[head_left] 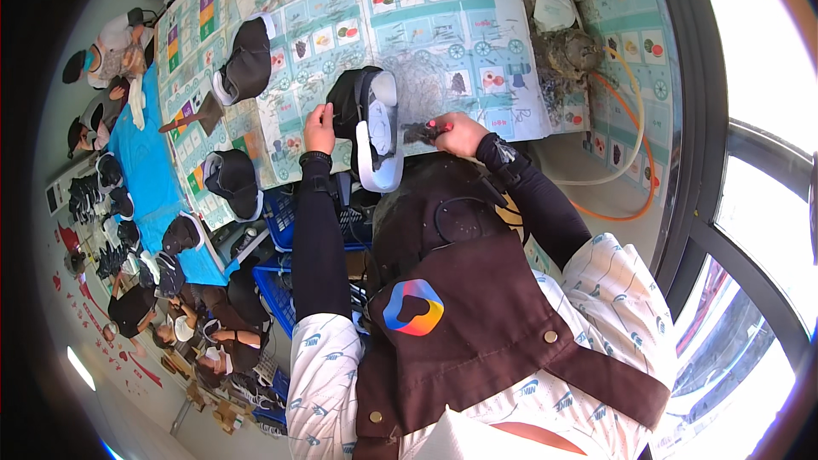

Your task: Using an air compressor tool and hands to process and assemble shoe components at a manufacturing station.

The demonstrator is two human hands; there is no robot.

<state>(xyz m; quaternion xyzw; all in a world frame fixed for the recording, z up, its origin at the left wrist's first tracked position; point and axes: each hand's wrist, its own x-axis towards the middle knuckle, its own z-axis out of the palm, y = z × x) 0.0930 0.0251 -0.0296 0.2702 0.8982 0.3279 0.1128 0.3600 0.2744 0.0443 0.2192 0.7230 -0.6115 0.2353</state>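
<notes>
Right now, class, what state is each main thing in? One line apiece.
Table: covered, with dark smudges.
Middle shoe: seen reaching past the table's front edge.
Left hand: at the middle shoe's dark side; grip unclear.
Right hand: closed round a red-handled tool.
Brown-handled tool: lying on the table.
Upper left shoe: on the table, unheld.
Lower left shoe: on the table, unheld.
Orange hose: bent in a curve.

The hands (320,131) (462,134) flank a black-and-white shoe (365,143) at the patterned table (490,43).
</notes>
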